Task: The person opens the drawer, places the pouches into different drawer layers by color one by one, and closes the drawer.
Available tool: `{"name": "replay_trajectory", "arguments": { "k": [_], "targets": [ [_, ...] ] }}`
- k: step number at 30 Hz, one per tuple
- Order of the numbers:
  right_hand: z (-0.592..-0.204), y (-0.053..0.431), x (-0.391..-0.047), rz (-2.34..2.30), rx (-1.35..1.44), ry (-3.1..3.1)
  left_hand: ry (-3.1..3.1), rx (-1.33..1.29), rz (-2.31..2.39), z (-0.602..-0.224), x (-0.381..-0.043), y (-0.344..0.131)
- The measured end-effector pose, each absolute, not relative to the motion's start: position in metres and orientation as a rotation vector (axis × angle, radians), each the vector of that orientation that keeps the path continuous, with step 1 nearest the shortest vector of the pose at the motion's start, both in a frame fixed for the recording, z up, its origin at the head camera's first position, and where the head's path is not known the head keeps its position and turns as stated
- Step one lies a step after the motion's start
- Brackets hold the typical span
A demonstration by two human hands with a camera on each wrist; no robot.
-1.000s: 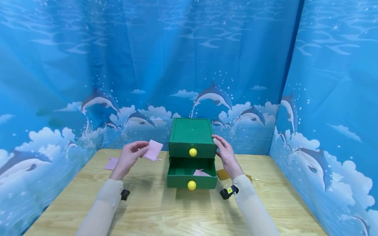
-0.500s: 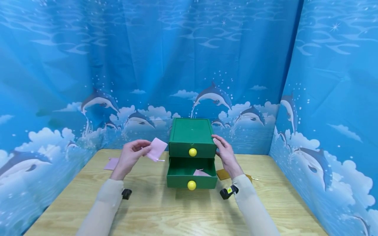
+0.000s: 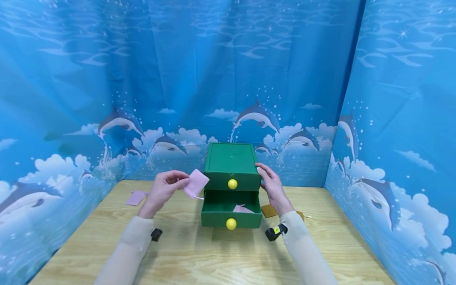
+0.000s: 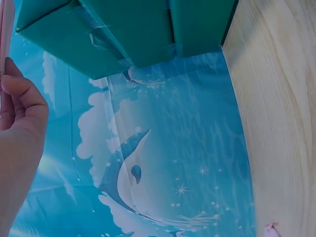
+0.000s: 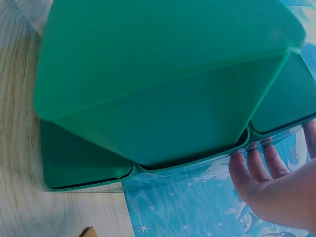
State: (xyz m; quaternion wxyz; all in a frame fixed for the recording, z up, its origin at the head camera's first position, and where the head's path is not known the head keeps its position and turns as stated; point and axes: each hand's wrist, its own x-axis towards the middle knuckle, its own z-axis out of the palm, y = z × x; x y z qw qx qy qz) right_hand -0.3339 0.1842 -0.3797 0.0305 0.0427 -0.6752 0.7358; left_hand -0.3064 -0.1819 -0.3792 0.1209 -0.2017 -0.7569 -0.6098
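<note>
My left hand (image 3: 164, 193) pinches a small pink drawstring pouch (image 3: 196, 183) by its left edge, just left of the green drawer cabinet (image 3: 232, 158). In the left wrist view only an edge of that pouch (image 4: 6, 29) shows. A pulled-out drawer (image 3: 215, 219) with a yellow knob (image 3: 231, 224) holds another pink pouch (image 3: 242, 208), partly hidden by the drawer front. My right hand (image 3: 273, 189) rests against the cabinet's upper right side. In the right wrist view its extended fingers (image 5: 256, 165) touch the cabinet's side edge.
Another pink pouch (image 3: 136, 197) lies on the wooden table (image 3: 178, 253) at the left. Right of the cabinet lies a mustard-brown pouch (image 3: 268, 211), partly behind my right wrist. The upper drawer (image 3: 213, 181) is closed. A dolphin-print curtain (image 3: 178, 79) stands behind.
My left hand has moved right with the pink pouch, bringing it up to the cabinet's left front corner. The pouch on the left of the table shows more fully. My right hand has stayed put.
</note>
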Motion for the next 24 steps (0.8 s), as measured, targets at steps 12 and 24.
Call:
{"name": "replay_trajectory", "arguments": {
  "k": [12,24],
  "targets": [
    [-0.38,0.185,-0.333,2.231,0.147,-2.105,-2.15,-0.694,-1.741,-0.382,-0.308,-0.158],
    [-0.38,0.185,-0.334,2.242,0.146,-2.091,-2.251,-0.742,-1.651,-0.392,-0.311,-0.135]
  ]
}}
